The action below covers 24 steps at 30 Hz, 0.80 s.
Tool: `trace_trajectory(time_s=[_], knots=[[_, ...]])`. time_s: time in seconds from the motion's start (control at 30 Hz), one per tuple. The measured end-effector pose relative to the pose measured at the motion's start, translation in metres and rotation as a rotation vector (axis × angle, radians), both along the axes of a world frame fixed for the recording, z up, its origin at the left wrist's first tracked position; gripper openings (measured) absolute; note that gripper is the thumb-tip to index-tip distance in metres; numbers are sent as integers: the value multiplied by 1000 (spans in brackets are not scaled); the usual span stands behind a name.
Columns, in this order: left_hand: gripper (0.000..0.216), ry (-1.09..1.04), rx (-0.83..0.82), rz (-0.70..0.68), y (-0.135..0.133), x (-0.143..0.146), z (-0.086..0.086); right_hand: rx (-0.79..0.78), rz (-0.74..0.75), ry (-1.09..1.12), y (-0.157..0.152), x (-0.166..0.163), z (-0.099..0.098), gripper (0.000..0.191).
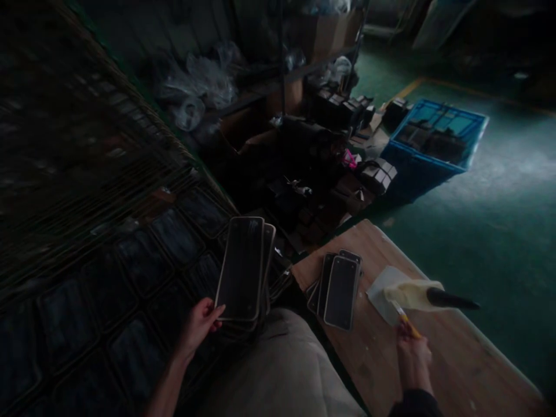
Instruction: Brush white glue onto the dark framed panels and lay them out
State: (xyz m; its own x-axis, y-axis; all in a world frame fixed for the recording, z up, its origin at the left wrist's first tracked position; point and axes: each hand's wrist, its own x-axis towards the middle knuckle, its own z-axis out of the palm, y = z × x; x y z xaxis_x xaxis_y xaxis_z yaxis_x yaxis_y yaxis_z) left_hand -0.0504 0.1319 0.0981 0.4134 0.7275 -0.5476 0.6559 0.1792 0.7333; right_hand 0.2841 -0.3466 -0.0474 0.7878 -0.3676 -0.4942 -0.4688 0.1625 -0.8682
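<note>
My left hand point(200, 325) grips the lower edge of a stack of flat dark panels with pale rims point(244, 267), held over my lap. My right hand point(412, 352) is closed on a thin yellow-handled tool point(405, 317), probably a brush, resting on the wooden table point(456, 370). The tool's tip touches a pale squeeze bottle with a black nozzle point(423, 295) lying on a white cloth point(382, 286). A second small stack of the same panels point(339, 289) lies on the table between my hands.
Rows of dark panels point(130, 260) cover a racked surface to my left. Dark boxes and parts point(321, 174) are heaped on the floor ahead, beside a blue plastic crate point(434, 145). Shelving with plastic bags point(204, 87) stands behind. Green floor stretches to the right.
</note>
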Motion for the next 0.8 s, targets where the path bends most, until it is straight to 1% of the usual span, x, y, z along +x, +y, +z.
trace_trajectory(time_s=[0.07, 0.1, 0.13, 0.17, 0.2, 0.23, 0.3, 0.37, 0.4, 0.47, 0.5, 0.57, 0.7, 0.8], knots=[[44, -38, -27, 15, 1, -4, -1, 70, 11, -33, 32, -6, 17, 25], [44, -56, -43, 23, 1, -5, -1, 105, 24, -58, 54, -9, 30, 23], [43, -75, -60, 28, 1, -7, -1, 168, 52, -89, 79, -13, 46, 24], [42, -92, -76, 30, 1, -9, -1, 207, 85, -129, 107, -18, 67, 28], [41, -109, -90, 29, 1, -11, -1, 231, 172, -167, 136, -24, 89, 34], [41, -128, -102, 24, 1, -12, -1, 246, 314, -209, 165, -31, 114, 39], [39, -151, -120, 6, 2, -15, -4, 199, 584, -358, 222, -48, 161, 43], [36, -152, -125, -19, 2, -18, -7, 108, 829, -509, 271, -65, 198, 41], [33, -151, -118, -33, 2, -19, -9, 51, 948, -587, 292, -73, 210, 40], [29, -160, -93, -53, 2, -21, -14, -100, 1160, -718, 327, -85, 224, 37], [28, -175, -82, -59, 1, -22, -16, -177, 1247, -778, 341, -88, 227, 35], [26, -208, -68, -59, 1, -23, -20, -328, 1369, -890, 363, -91, 227, 33], [26, -268, -70, -49, 1, -24, -27, -577, 1466, -1091, 395, -84, 227, 29], [24, -284, -80, -51, 1, -24, -31, -699, 1499, -1176, 409, -79, 229, 27]])
